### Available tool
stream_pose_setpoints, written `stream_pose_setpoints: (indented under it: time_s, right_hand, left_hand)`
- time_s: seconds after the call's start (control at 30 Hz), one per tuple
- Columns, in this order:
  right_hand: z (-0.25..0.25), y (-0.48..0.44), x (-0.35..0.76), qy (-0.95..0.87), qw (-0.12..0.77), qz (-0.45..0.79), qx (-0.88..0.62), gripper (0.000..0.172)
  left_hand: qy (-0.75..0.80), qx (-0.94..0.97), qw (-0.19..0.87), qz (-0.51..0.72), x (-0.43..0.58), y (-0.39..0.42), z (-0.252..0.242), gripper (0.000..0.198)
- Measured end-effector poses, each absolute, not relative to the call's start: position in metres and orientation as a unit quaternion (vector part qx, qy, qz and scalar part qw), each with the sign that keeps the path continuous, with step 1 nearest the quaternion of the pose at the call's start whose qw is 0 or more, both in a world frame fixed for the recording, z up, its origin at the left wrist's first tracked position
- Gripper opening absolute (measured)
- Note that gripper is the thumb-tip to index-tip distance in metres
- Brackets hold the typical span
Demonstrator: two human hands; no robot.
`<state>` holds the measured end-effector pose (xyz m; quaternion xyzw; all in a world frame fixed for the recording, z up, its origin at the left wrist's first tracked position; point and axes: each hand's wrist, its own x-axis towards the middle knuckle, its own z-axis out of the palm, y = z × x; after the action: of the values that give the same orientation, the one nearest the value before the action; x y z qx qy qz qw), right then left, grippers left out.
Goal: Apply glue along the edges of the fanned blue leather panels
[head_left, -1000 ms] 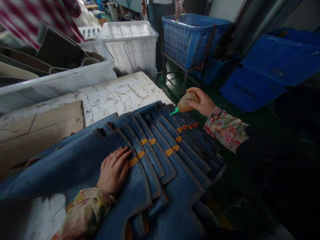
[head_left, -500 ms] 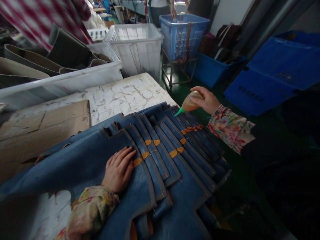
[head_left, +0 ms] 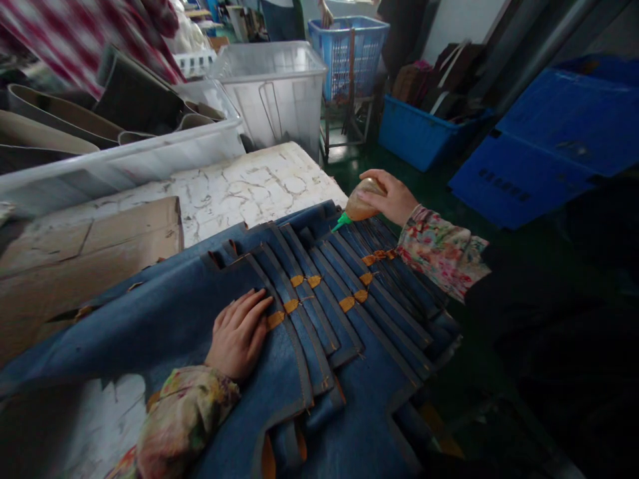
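Overlapping blue leather-like pieces (head_left: pixel 180 332) with grey edge strips lie fanned out across the table. Small orange tabs (head_left: pixel 348 304) and loose thread ends show along their edges. My left hand (head_left: pixel 240 334) rests flat on the top piece, fingers stretched out beside an orange tab. In my right hand (head_left: pixel 394 198) is a squeeze bottle (head_left: pixel 364 200) of amber colour, tilted down to the left. Its green nozzle (head_left: pixel 342 221) points at the far ends of the strips; whether the tip touches them I cannot tell.
Left of the white marked tabletop (head_left: pixel 249 186) lies a cardboard sheet (head_left: pixel 100 253). Behind stand a white bin (head_left: pixel 279 100) holding nothing I can make out, and a long tray (head_left: pixel 164 150) with dark curved pieces. Blue crates (head_left: pixel 419 136) sit on the floor; people stand nearby.
My right hand has moved left with the squeeze bottle, its nozzle now over strips farther left. My left hand stays in place. In the background, the blue basket has shifted left.
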<state>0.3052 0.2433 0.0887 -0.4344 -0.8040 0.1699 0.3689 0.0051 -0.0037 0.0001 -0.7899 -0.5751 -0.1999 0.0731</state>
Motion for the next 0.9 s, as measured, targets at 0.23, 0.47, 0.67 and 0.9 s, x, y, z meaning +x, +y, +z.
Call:
stream_pose_setpoints:
  time_s: [0.23,0.47,0.67,0.9]
  right_hand:
    - [0.1,0.229,0.329,-0.816,0.301,0.219,-0.442,0.036]
    - [0.106,0.215,0.342,-0.81,0.254,0.255,-0.462,0.036]
    - [0.1,0.21,0.345,-0.796,0.279,0.255,-0.473,0.038]
    - [0.103,0.193,0.371,-0.792,0.251,0.27,-0.487,0.035]
  left_hand:
    - [-0.579,-0.787,0.068,-0.203,0.005,-0.002,-0.001,0.033]
    - [-0.581,-0.787,0.06,-0.2,0.004,-0.003,-0.004,0.034]
    - [-0.585,-0.784,0.057,-0.2,0.006,-0.002,-0.001,0.035]
    - [-0.588,-0.783,0.057,-0.197,0.005,-0.002,-0.003,0.034]
